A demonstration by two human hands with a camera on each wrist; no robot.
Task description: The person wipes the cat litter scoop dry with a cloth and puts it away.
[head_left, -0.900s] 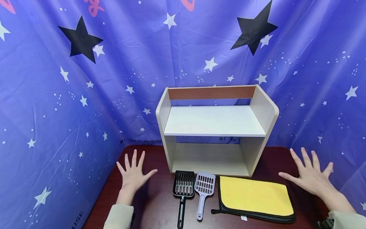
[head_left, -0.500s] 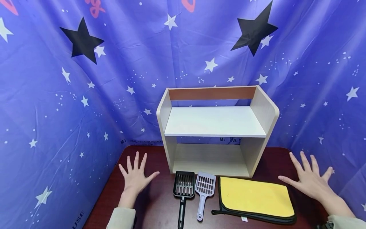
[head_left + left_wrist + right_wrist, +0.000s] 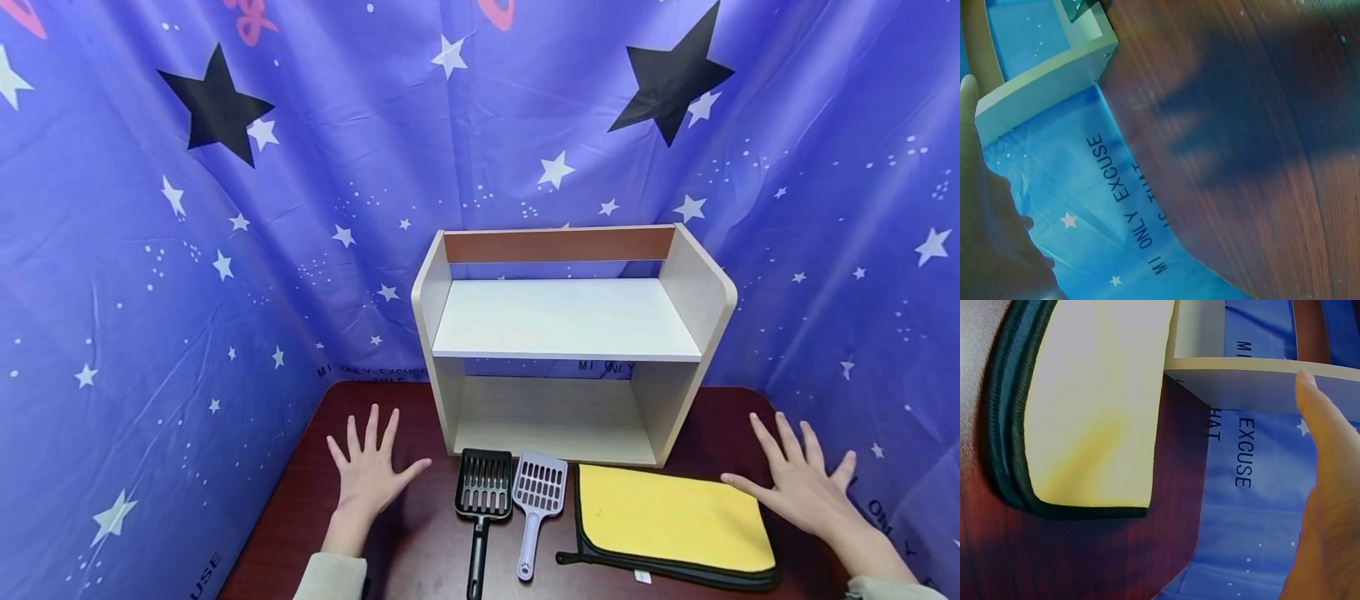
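My left hand (image 3: 369, 477) is spread wide over the left part of the table, fingers straight, holding nothing. To its right lie a black slotted litter scoop (image 3: 484, 485) and a pale lilac litter scoop (image 3: 540, 485), handles toward me. My right hand (image 3: 802, 487), also spread and holding nothing, is beside the right end of a folded yellow cloth with dark edging (image 3: 675, 521). In the right wrist view the cloth (image 3: 1094, 412) lies left of the thumb (image 3: 1319, 412). The left wrist view shows the left hand (image 3: 997, 231) above its shadow on the table.
A two-tier wooden shelf (image 3: 566, 317) with a white middle board stands at the back of the dark red table (image 3: 405, 554). Behind and beside it hangs a blue curtain (image 3: 337, 167) with stars. Both scoops lie just in front of the shelf's base.
Both hands have moved slightly inward, the left toward the right and the right toward the left, still spread. The scoops, cloth and shelf stay where they were.
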